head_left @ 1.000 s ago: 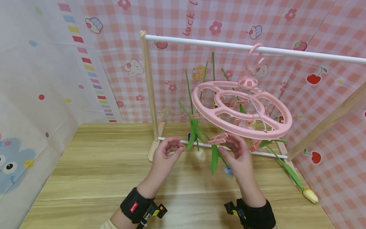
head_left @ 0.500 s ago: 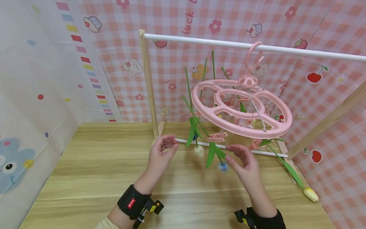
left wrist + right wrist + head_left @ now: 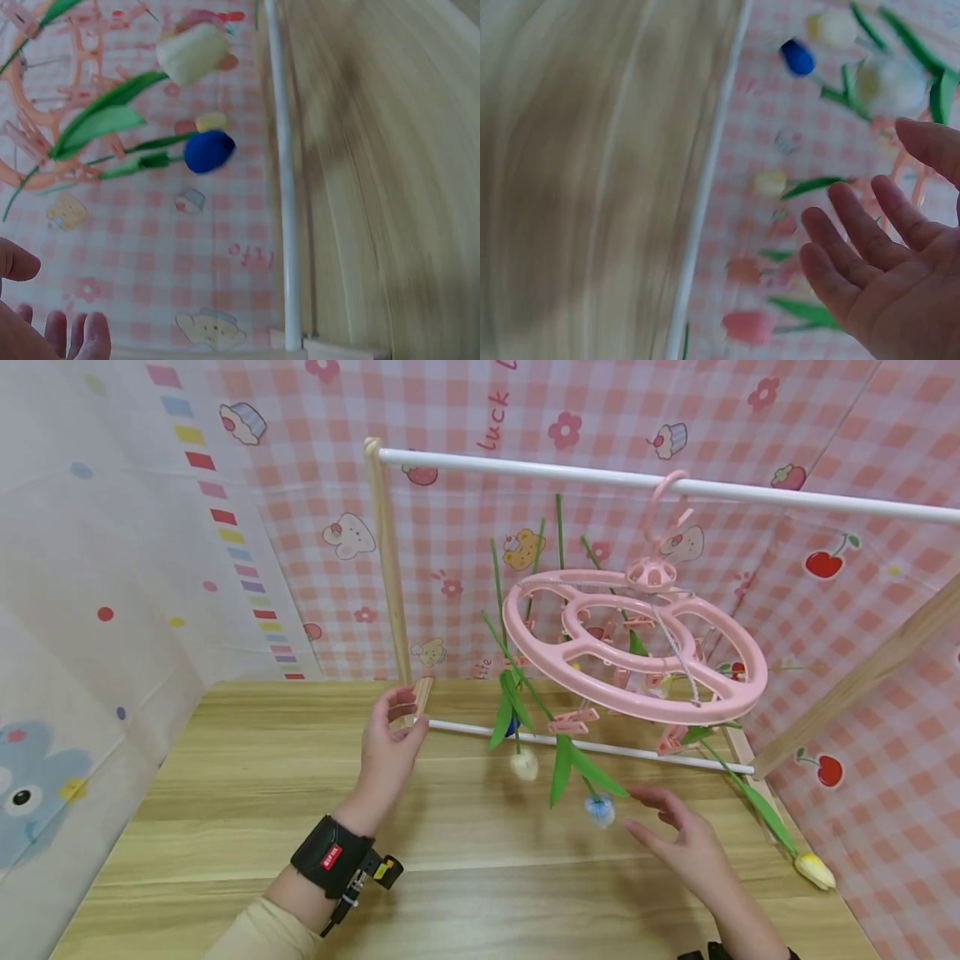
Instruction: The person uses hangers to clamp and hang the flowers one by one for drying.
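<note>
Hovering empty, fingers spread: left hand [image 3: 386, 735] and right hand [image 3: 678, 835] flanking blue tulip [image 3: 600, 810], hanging clipped beneath pink clip hanger [image 3: 633, 643]. Likely next: reaching for another clipped stem.

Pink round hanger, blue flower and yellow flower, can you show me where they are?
pink round hanger [image 3: 738, 681], head view, on its outer ring at the right.
blue flower [image 3: 600, 810], head view, on the hanging bud.
yellow flower [image 3: 815, 870], head view, on the bud low at the right.
</note>
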Motion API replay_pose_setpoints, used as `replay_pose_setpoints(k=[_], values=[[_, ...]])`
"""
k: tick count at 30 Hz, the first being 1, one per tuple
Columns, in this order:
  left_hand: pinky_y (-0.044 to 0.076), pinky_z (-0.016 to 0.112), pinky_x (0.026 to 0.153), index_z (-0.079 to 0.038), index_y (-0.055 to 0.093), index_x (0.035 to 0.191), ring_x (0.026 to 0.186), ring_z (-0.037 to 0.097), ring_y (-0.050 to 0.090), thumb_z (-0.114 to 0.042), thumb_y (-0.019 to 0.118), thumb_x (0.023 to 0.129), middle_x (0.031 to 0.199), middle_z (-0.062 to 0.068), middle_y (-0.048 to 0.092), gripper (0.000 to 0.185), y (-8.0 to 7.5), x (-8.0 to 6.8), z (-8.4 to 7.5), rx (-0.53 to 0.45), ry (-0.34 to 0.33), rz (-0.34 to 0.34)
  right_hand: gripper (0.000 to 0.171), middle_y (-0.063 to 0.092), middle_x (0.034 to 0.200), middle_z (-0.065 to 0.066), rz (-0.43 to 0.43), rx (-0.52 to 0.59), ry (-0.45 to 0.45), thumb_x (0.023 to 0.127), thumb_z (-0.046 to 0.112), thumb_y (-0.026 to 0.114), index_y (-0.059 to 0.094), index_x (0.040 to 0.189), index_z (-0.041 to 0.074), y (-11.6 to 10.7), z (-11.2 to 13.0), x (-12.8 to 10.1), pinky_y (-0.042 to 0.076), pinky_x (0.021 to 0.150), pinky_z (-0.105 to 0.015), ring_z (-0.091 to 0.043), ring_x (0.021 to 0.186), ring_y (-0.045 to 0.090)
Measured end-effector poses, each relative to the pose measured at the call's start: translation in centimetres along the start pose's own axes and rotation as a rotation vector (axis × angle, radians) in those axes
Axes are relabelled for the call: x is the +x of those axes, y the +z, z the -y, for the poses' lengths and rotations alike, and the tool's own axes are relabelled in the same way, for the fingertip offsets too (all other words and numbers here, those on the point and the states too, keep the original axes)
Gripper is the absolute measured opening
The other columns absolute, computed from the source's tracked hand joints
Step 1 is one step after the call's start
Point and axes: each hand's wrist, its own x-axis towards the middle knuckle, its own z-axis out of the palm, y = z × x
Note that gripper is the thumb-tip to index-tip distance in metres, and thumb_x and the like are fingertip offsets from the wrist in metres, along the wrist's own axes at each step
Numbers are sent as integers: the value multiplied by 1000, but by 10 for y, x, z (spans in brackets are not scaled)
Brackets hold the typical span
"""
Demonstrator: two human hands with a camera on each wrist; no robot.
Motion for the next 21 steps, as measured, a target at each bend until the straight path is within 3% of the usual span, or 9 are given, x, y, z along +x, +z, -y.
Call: replay_pose_setpoints(k=[4,7,11,17,21], values=[[48,42,93,-4,42,132,114,30,50,0,62,87,124,17,47,49,-4,11,4,24,49,-51,41,62,121,-15,45,-70,59,88,23,68,56,121,2,-14,-18,-1,49,93,-38,-29,112,56],[47,43,93,-3,42,132,113,32,50,-3,62,88,123,18,48,48,-6,19,8,78,85,-96,42,61,122,-20,58,-82,127,91,24,65,54,123,0,-22,-29,-2,47,91,-53,-37,113,54],[45,44,97,-4,39,134,116,31,48,-5,63,88,125,17,46,52,-9,29,11,126,123,-114,42,58,123,-24,48,-84,204,92,24,62,52,123,-2,-30,-41,-2,46,89,-54,-40,112,53],[43,43,100,-6,33,140,121,31,45,-13,64,90,132,15,42,59,-12,44,15,190,137,-94,44,56,122,-29,32,-131,239,92,23,62,52,123,-6,-42,-57,3,47,85,-56,-44,108,54],[41,43,103,-6,28,144,123,29,44,-19,63,91,136,15,41,64,-12,54,18,227,121,-75,44,56,121,-31,19,-179,245,91,22,63,52,122,-6,-53,-65,7,52,78,-43,-46,107,55]])
